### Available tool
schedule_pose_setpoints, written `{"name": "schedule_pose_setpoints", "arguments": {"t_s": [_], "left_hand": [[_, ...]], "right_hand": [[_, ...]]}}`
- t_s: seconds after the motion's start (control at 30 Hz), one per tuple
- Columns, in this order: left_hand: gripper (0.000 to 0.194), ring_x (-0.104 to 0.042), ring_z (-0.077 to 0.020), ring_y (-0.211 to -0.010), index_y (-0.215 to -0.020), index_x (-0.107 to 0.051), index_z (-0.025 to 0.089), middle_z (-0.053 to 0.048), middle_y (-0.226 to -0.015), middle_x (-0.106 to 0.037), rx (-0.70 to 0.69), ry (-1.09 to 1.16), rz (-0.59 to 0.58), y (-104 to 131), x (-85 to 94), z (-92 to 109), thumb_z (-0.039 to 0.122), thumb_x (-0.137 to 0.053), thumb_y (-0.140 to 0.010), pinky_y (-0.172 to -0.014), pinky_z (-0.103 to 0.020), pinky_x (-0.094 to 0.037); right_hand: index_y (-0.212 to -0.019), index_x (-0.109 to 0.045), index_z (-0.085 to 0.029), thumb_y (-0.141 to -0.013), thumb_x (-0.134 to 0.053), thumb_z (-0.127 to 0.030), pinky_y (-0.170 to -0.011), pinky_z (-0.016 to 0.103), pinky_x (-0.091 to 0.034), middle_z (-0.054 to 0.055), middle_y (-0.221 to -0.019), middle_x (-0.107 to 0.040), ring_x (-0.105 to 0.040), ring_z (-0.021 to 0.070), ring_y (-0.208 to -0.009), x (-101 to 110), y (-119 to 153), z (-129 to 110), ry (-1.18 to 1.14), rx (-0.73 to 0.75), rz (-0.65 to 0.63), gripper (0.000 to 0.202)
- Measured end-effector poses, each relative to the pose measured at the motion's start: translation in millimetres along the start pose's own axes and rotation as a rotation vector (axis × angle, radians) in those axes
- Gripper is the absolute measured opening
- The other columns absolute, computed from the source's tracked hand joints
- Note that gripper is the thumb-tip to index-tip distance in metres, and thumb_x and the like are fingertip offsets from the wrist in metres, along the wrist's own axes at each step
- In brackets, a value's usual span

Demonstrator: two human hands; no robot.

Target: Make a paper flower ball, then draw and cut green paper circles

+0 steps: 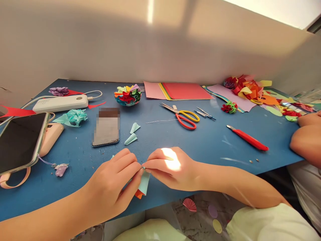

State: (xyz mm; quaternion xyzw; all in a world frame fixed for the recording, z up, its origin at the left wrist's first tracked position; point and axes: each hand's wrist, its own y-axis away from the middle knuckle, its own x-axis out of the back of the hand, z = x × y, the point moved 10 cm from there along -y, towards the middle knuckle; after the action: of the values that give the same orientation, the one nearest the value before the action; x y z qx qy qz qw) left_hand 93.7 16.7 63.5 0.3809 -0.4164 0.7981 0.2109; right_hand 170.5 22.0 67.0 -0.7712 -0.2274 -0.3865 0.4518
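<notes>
My left hand and my right hand meet at the near edge of the table, both with fingertips pinched. Between them is a small folded paper piece, light blue with orange showing at its lower end. Its top is pinched by both hands, and my left fingers hide part of it. Just beyond lie two light-blue paper cones. To their left a phone lies flat. Scissors with red and yellow handles rest farther back, beside a thin wire.
A red utility knife lies at right, near another person's arm. Coloured paper sheets and a multicoloured paper flower stand along the wall. At left are a propped phone, a white power bank and a teal crumpled paper flower.
</notes>
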Motion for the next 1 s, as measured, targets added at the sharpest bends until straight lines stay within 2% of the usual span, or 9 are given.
{"name": "schedule_pose_setpoints", "arguments": {"t_s": [0.1,0.3,0.47,0.6,0.7,0.83,1.0], "left_hand": [[0.022,-0.042,-0.0165,-0.067,-0.078,-0.054,0.016,-0.004,-0.073,-0.050,-0.015,0.004,-0.058,0,-4.8,2,0.005,-0.038,-0.088,-0.059,-0.031,-0.040],[0.021,-0.036,-0.0158,-0.066,-0.072,-0.049,0.015,-0.003,-0.069,-0.046,-0.045,-0.060,-0.094,-2,-8.5,5,0.003,-0.041,-0.087,-0.058,-0.031,-0.037],[0.018,-0.034,-0.0174,-0.067,-0.076,-0.053,0.012,-0.005,-0.069,-0.046,-0.166,-0.158,-0.126,-4,-7.8,17,0.000,-0.042,-0.084,-0.053,-0.031,-0.033],[0.016,-0.034,-0.0175,-0.066,-0.074,-0.054,0.012,-0.006,-0.067,-0.047,-0.153,-0.153,-0.122,-4,-5.4,18,0.002,-0.044,-0.083,-0.051,-0.031,-0.032],[0.014,-0.036,-0.0174,-0.066,-0.073,-0.054,0.011,-0.006,-0.067,-0.048,-0.147,-0.161,-0.052,-3,1.8,19,0.002,-0.049,-0.082,-0.052,-0.031,-0.034],[0.014,-0.040,-0.0185,-0.067,-0.077,-0.059,0.009,-0.008,-0.069,-0.052,-0.258,-0.245,-0.034,1,0.8,26,-0.002,-0.050,-0.080,-0.053,-0.032,-0.039],[0.017,-0.047,-0.0186,-0.065,-0.075,-0.062,0.011,-0.005,-0.068,-0.052,-0.460,-0.551,-0.048,10,-13.6,39,0.001,-0.050,-0.082,-0.061,-0.037,-0.044]], "right_hand": [[-0.094,-0.063,-0.016,-0.094,-0.048,-0.021,-0.059,0.019,-0.047,0.003,-0.085,-0.066,-0.057,0.0092,-0.067,-1,0,0,-0.010,-0.011,0.014,0.016],[-0.089,-0.062,-0.017,-0.095,-0.043,-0.023,-0.055,0.021,-0.043,0.002,-0.079,-0.063,-0.055,0.0103,-0.066,-11,1,-2,0.074,-0.022,-0.066,0.021],[-0.092,-0.063,-0.017,-0.095,-0.046,-0.023,-0.057,0.021,-0.045,0.003,-0.084,-0.065,-0.056,0.0102,-0.067,-6,-1,-3,0.028,-0.012,-0.040,0.018],[-0.089,-0.062,-0.017,-0.094,-0.046,-0.022,-0.058,0.021,-0.046,0.003,-0.083,-0.064,-0.057,0.0102,-0.069,-6,-2,-2,-0.013,-0.008,-0.041,0.018],[-0.088,-0.061,-0.016,-0.095,-0.044,-0.022,-0.058,0.021,-0.045,0.003,-0.081,-0.063,-0.056,0.0104,-0.069,-8,-1,-3,0.009,0.003,-0.046,0.019],[-0.087,-0.060,-0.016,-0.096,-0.042,-0.023,-0.056,0.021,-0.043,0.003,-0.078,-0.061,-0.054,0.0104,-0.068,-7,-1,-6,0.064,0.029,-0.035,0.022],[-0.090,-0.063,-0.017,-0.096,-0.040,-0.021,-0.051,0.021,-0.036,0.001,-0.076,-0.059,-0.049,0.0098,-0.063,-9,-1,-6,0.103,0.015,-0.091,0.024]]}}
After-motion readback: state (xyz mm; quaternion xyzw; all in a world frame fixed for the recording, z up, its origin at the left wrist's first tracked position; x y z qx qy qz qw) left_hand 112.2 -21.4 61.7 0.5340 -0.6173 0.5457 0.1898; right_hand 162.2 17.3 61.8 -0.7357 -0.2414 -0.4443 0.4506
